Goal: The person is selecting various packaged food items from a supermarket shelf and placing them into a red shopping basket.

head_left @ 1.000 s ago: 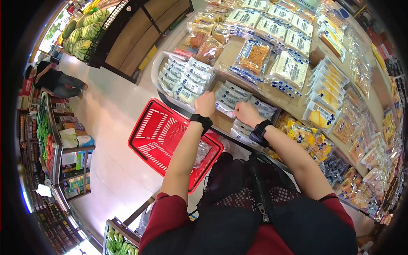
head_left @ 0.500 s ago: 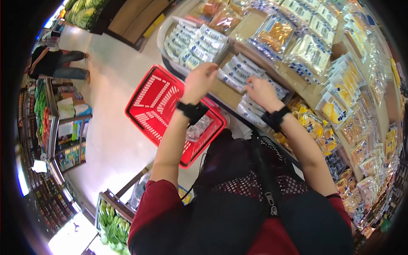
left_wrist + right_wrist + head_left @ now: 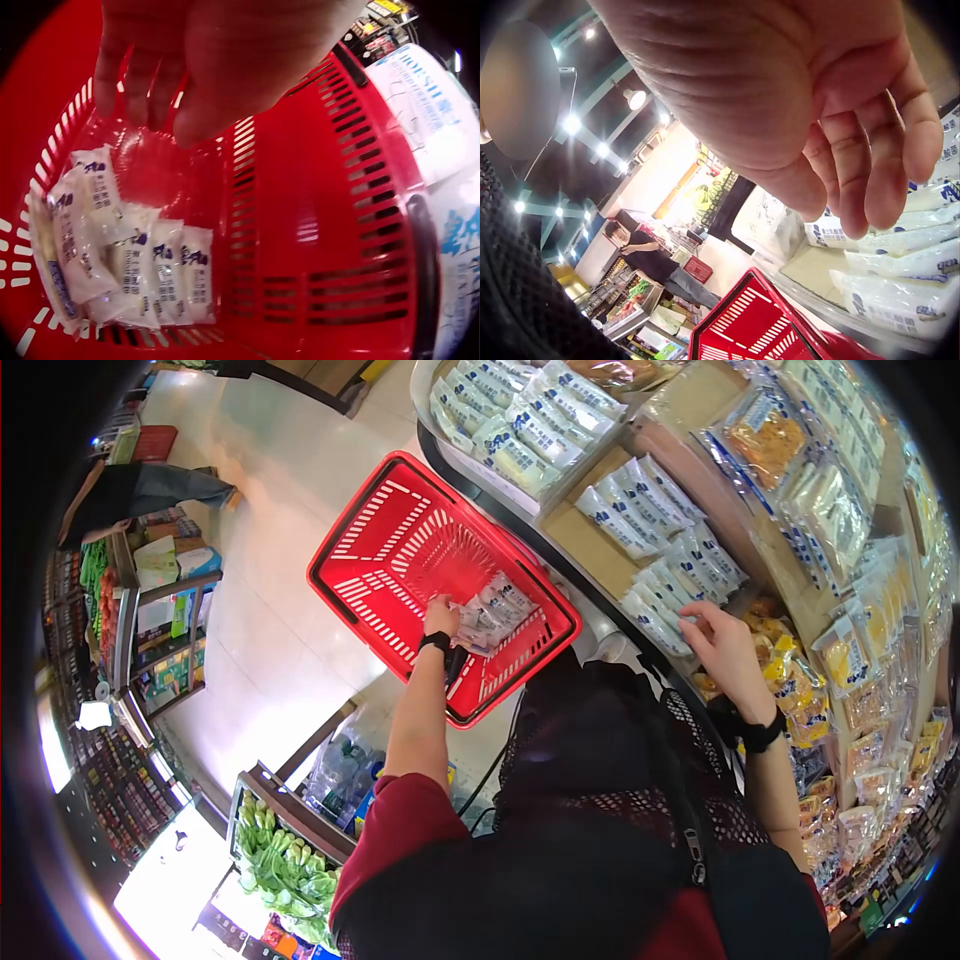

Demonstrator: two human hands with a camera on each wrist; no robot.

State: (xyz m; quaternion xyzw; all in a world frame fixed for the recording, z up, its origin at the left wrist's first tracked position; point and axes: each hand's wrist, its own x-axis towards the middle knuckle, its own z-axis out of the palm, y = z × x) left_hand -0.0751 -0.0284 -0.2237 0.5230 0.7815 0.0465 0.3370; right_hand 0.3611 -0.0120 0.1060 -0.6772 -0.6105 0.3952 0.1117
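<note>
In the head view my left hand (image 3: pixel 440 618) is inside the red shopping basket (image 3: pixel 300 180), at its left part. The left wrist view shows its fingers loosely bent above a small pile of white plastic-wrapped snack packets (image 3: pixel 161 262), with nothing in its grasp. My right hand (image 3: pixel 727 650) hovers at the near end of a display compartment, its fingers loosely bent over rows of similar white packets (image 3: pixel 690 570). From the right wrist camera those fingers look free of any packet (image 3: pixel 900 300).
Another tray of white packets (image 3: pixel 540 420) sits beyond the basket. Yellow-wrapped snacks (image 3: pixel 795 680) lie right of my right hand, with bagged bread (image 3: pixel 770 440) farther back. A person (image 3: pixel 150 495) stands across the aisle. Leafy greens (image 3: pixel 290 870) fill a rack at lower left.
My left hand has left the display edge and gone down and left into the basket. My right hand stays by the packets and has opened from a tighter curl. The head view has shifted.
</note>
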